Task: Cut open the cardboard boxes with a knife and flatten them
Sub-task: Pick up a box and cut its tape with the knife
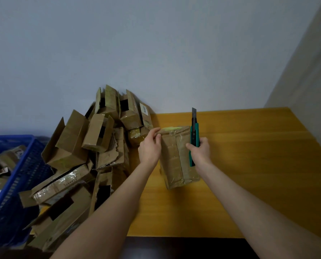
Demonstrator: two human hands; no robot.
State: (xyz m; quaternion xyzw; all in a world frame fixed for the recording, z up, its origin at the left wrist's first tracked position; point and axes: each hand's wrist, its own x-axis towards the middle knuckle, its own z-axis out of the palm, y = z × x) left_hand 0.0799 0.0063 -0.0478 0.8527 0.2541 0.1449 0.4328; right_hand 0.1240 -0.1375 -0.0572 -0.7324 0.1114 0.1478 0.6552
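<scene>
- Head view: a sealed box (176, 159) stands upright on the table (259, 174), toward its left part. Its tape looks uncut.
- The left hand (149, 146) curls its fingers (157, 136) round the box's upper left corner.
- The right hand (202, 150) grips a green knife (194, 141), blade out and pointing up, against the box's right side.
- A pile of boxes (84, 152) covers the table's left edge. Many gape open, but few look flat, so most of the flattening seems left to do.
- A blue crate (25, 165) beyond that edge holds more cardboard.

Taped brown box (176, 159), green knife (194, 141) alongside
</scene>
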